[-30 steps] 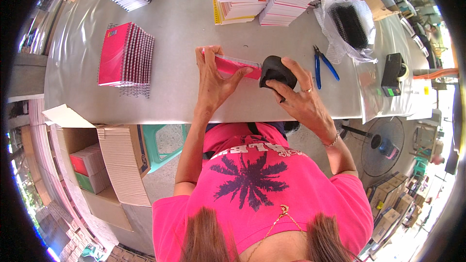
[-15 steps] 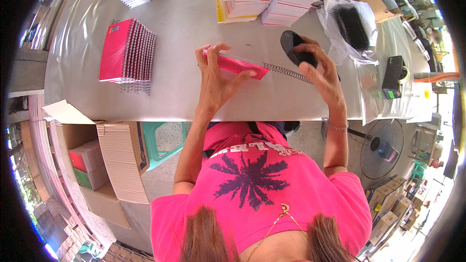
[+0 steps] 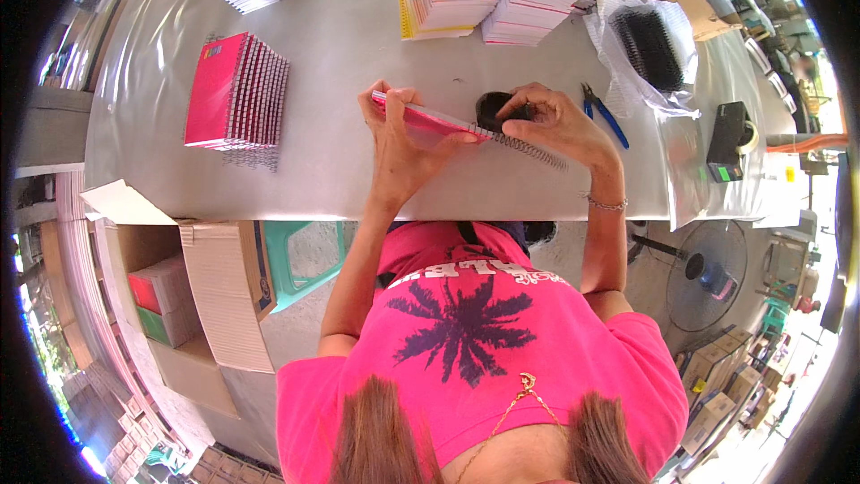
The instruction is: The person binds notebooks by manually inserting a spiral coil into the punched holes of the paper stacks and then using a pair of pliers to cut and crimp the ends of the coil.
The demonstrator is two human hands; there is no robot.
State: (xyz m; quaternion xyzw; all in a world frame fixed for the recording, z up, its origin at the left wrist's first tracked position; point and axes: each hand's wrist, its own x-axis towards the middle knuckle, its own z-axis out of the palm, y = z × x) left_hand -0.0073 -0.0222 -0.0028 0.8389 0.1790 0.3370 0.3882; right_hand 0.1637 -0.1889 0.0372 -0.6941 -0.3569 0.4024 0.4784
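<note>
I see my left hand point(image 3: 403, 139) clamping the pink notebook point(image 3: 421, 116); my right hand point(image 3: 546, 121) pinches its wire spiral point(image 3: 528, 148), about half threaded; the rest sticks out.

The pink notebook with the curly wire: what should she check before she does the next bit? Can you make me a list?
1. Left hand has a firm hold on the pink notebook: ok, its fingers wrap the edge.
2. Wire spiral lies along the notebook's edge: ok, though part of it sticks out past the end.
3. Right hand is on the round black tool at the spiral: ok.
4. Spiral has gone through every hole: cannot tell, too small to see.
5. Blue-handled pliers are near: ok, on the table beside the right hand.
</note>
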